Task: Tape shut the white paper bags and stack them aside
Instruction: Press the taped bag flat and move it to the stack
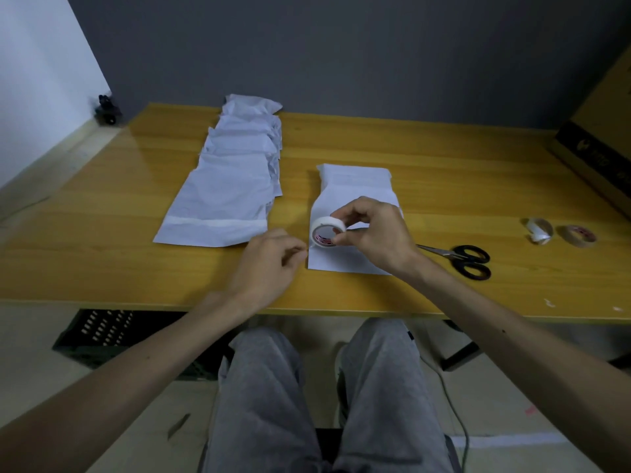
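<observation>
Your right hand (372, 233) grips the roll of tape (327, 235) with thumb and fingertips curled round its rim, holding it on edge just above the near half of the white paper bag (355, 186) lying flat on the table (444, 158). Your left hand (269, 261), at eight o'clock from the roll, has its fingers drawn into a pinch beside the bag's left edge; whether it has the tape's loose end I cannot tell. The pile of bags (232, 186) lies at ten o'clock from the bag, the scissors (461, 259) at four o'clock. Expect the bag to be light, thin and quick to slide or crumple, so pin it flat at the folded end and lift it by an edge. The tape will likely cling and twist, so keep it taut.
</observation>
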{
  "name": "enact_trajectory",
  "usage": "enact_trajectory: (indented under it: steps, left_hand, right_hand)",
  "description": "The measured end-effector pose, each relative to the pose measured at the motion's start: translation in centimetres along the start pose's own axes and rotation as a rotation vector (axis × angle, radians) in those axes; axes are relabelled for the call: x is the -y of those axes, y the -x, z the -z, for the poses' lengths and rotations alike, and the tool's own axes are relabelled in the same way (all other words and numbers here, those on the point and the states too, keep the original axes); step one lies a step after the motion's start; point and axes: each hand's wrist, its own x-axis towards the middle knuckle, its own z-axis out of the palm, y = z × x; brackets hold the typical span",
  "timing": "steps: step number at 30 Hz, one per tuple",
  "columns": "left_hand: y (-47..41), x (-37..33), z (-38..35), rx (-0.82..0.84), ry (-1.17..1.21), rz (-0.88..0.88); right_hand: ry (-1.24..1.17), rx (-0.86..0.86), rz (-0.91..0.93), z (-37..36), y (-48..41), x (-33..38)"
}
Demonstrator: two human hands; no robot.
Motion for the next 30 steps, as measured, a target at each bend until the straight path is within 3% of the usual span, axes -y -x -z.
enact_trajectory:
  steps: [7,20,30]
  left_hand:
    - [0.6,1.0,-0.5,0.016,-0.008,-0.012]
    - [1.4,1.0,-0.4,0.021,-0.081,-0.204]
    - [1.5,1.1,-0.4,0.165,-0.239,-0.286]
  right_hand:
    - [0.015,0.040,0.005,-0.4,-0.4,-0.2]
    - [0.040,0.056,0.014,-0.8,-0.9,-0.8]
    - [0.088,0.063,0.042,-0.7,-0.9,-0.9]
